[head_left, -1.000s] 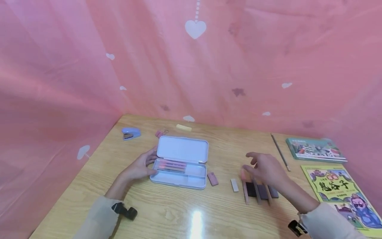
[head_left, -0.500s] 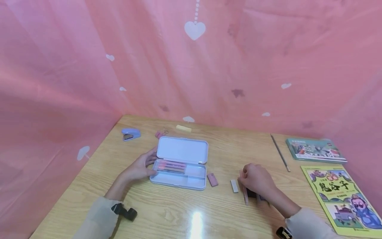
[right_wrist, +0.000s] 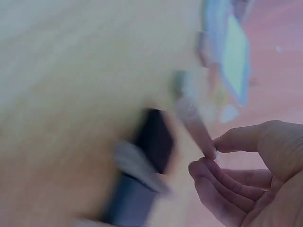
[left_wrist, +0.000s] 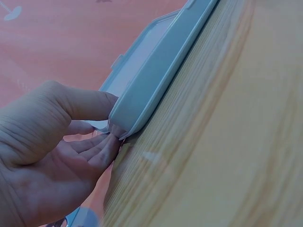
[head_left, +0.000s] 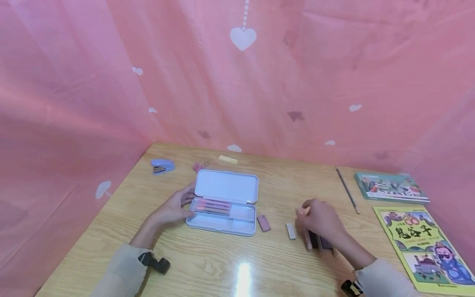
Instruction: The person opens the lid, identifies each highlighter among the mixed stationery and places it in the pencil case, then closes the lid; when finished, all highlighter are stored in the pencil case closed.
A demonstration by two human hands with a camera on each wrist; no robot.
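Note:
My left hand (head_left: 172, 210) grips the left end of an open white pencil case (head_left: 227, 186); in the left wrist view the thumb (left_wrist: 92, 105) lies against its light-blue end wall (left_wrist: 151, 78), fingers behind the corner. Several slim pens (head_left: 213, 207) lie in its rear compartment. At the right, my right hand (head_left: 323, 218) pinches a pinkish pen (right_wrist: 196, 127) by one end between thumb and fingertips. Below it lie a black block (right_wrist: 155, 139) and a dark blue block (right_wrist: 130, 201), with another pen (right_wrist: 137, 163) across them, blurred. The hand partly hides these in the head view.
Near the case lie a mauve eraser (head_left: 264, 223) and a white eraser (head_left: 291, 231). Behind are a blue stapler (head_left: 163, 166), a pink binder clip (head_left: 198, 167) and a yellow stick (head_left: 228, 159). A pencil (head_left: 347, 189), green box (head_left: 391, 187) and yellow book (head_left: 426, 247) lie right.
My right hand has come down and leftward onto the pens and taken hold of the leftmost one, whose lower end has since shifted slightly. The left hand and the case have stayed put.

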